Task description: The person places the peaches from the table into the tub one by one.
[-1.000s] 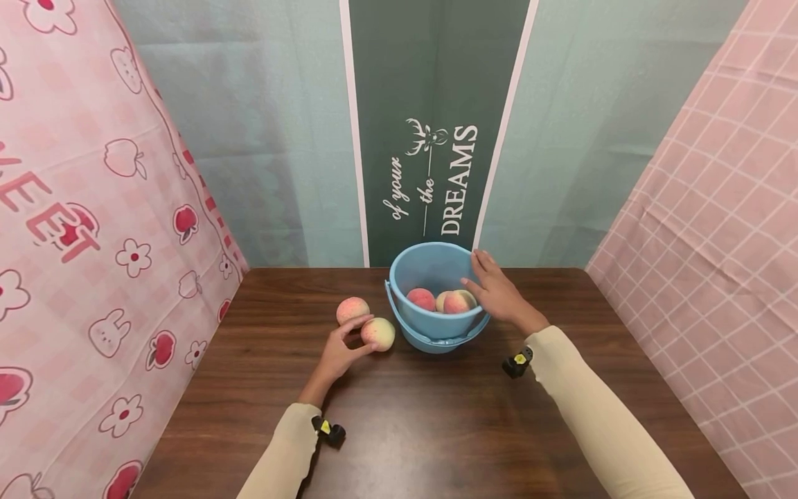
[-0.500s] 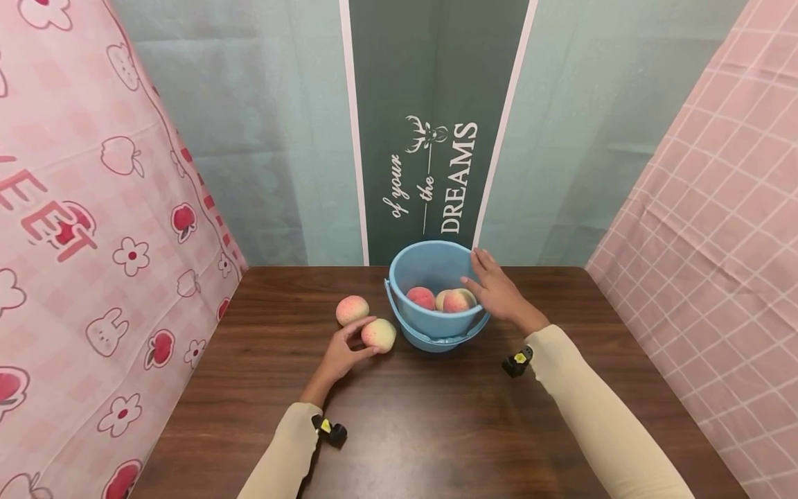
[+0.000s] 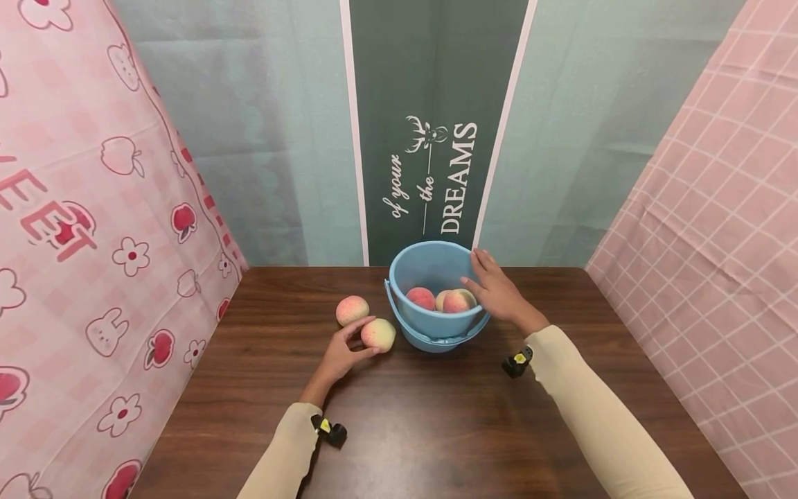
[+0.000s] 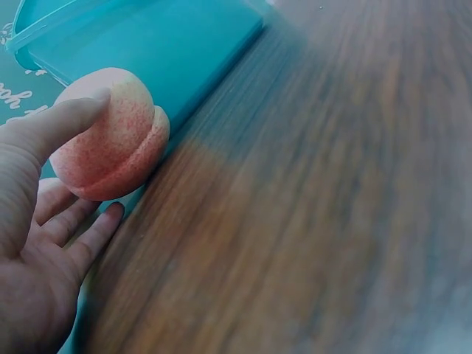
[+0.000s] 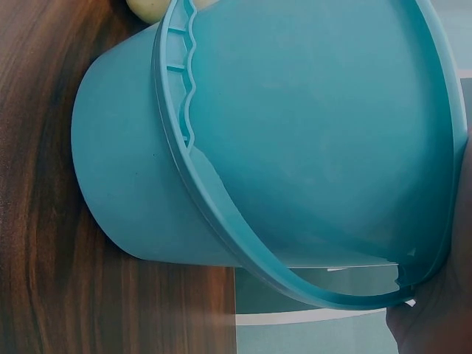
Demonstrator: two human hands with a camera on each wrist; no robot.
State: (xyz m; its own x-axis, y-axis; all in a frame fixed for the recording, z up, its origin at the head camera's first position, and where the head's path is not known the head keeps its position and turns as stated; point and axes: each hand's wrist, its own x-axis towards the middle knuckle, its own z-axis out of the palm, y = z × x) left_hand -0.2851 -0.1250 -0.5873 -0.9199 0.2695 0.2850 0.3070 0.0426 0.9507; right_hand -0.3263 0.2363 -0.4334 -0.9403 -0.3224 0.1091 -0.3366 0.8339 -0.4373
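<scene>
Between the thumb and fingers of my left hand point(image 3: 339, 355) is a pink-and-cream peach point(image 3: 379, 335), just left of a blue bucket point(image 3: 442, 324). In the left wrist view the thumb lies on one side of the peach point(image 4: 110, 144); whether the fruit touches the table is unclear. A second peach point(image 3: 352, 310) sits on the table beyond the left fingers. My right hand point(image 3: 501, 292) holds the bucket's right rim, thumb over the inside edge. A reddish peach point(image 3: 420, 298) and others beside it lie in the bucket. Only the right hand's edge shows in the right wrist view.
The bucket's handle point(image 3: 444, 341) hangs down over its near side. Brown wooden tabletop point(image 3: 436, 430) stretches in front of both arms. A printed backdrop point(image 3: 430, 104) stands behind the table, with pink cloths point(image 3: 717, 222) at the sides.
The peach in my left hand has turned slightly, showing more pink on its left side. My right hand and the bucket stay where they were.
</scene>
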